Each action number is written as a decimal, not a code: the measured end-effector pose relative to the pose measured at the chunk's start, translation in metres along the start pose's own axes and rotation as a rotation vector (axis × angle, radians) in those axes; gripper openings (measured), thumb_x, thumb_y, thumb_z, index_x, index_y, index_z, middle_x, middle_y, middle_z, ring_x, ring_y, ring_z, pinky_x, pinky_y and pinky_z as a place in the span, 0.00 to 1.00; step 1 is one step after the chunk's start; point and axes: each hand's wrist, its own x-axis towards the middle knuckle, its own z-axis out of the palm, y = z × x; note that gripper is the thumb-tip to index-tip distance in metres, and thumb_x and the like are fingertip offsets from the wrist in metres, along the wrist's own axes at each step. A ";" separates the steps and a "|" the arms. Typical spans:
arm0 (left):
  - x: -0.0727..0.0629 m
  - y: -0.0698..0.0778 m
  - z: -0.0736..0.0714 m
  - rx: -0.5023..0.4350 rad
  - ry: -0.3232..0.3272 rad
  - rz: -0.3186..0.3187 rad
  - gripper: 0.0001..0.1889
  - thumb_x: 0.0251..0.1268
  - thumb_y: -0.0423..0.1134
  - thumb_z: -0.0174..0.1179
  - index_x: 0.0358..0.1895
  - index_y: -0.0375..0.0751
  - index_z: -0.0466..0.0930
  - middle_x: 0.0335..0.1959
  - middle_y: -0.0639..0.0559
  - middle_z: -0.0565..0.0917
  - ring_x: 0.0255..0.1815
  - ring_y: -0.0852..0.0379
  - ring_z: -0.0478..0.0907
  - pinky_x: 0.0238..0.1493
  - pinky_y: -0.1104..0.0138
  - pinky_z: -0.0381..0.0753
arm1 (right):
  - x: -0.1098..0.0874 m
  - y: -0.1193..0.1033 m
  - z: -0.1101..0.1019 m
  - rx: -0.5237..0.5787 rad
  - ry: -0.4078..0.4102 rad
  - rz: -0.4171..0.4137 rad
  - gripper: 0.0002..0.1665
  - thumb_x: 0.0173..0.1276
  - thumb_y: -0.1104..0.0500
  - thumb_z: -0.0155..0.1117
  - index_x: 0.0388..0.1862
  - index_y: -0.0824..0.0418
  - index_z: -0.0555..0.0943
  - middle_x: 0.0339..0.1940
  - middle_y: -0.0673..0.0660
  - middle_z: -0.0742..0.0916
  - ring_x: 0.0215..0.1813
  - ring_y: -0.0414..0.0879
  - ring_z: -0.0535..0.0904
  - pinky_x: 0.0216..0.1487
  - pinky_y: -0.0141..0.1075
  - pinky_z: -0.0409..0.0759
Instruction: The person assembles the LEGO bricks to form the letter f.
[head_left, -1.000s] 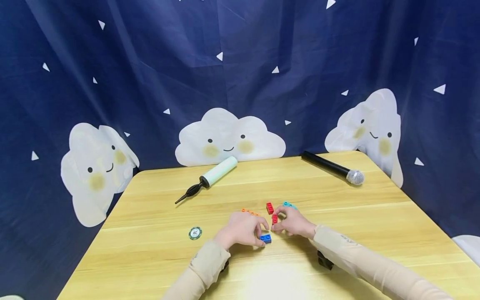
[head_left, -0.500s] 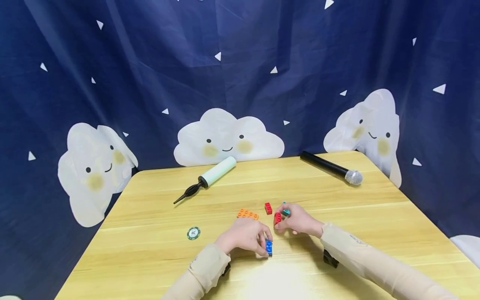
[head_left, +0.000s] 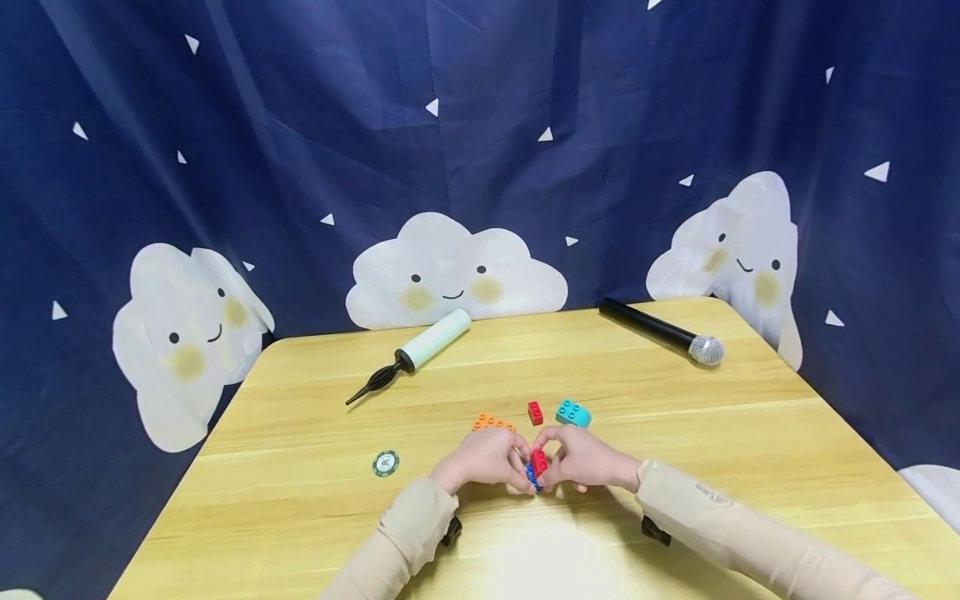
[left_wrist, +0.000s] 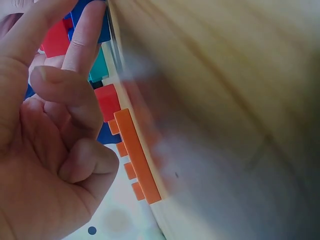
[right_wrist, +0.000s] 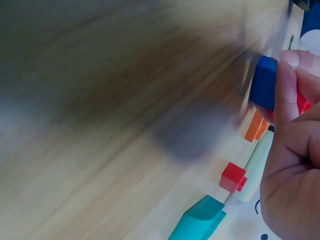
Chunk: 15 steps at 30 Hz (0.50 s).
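In the head view my left hand pinches a blue toy brick between thumb and fingers. My right hand holds a red brick right against it, the two meeting in front of me. The left wrist view shows the red brick at the studded side of the blue brick. In the right wrist view the blue brick is close over the table, with the red one partly hidden behind fingers. Just beyond the hands lie an orange brick, a second red brick and a teal brick.
A round chip marked 20 lies left of the hands on the wooden table. Farther back are a pale green hand pump with a black nozzle and a black microphone. A dark blue curtain hangs behind.
The right hand has brought its red brick left and nearer, up to the blue one. The left hand has turned the blue brick and lifted it slightly toward the red. The teal brick is uncovered.
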 end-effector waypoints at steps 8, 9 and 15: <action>0.001 -0.003 0.001 0.036 0.013 0.011 0.13 0.42 0.45 0.75 0.32 0.51 0.82 0.23 0.65 0.87 0.24 0.74 0.75 0.28 0.74 0.70 | 0.000 -0.007 0.005 -0.068 -0.009 -0.039 0.20 0.55 0.68 0.68 0.47 0.65 0.75 0.21 0.55 0.87 0.09 0.34 0.65 0.11 0.24 0.63; 0.001 -0.003 0.001 0.040 0.014 0.012 0.13 0.42 0.45 0.75 0.32 0.52 0.82 0.23 0.66 0.86 0.23 0.74 0.75 0.28 0.74 0.70 | 0.000 -0.008 0.005 -0.077 -0.008 -0.040 0.19 0.55 0.68 0.68 0.47 0.64 0.75 0.20 0.55 0.86 0.09 0.34 0.65 0.11 0.24 0.63; -0.001 -0.004 -0.002 0.083 0.011 0.014 0.13 0.40 0.46 0.76 0.30 0.56 0.83 0.19 0.69 0.85 0.20 0.73 0.72 0.28 0.74 0.68 | 0.003 -0.012 0.008 -0.140 -0.003 -0.053 0.17 0.54 0.70 0.67 0.43 0.64 0.76 0.19 0.53 0.86 0.08 0.34 0.65 0.11 0.25 0.63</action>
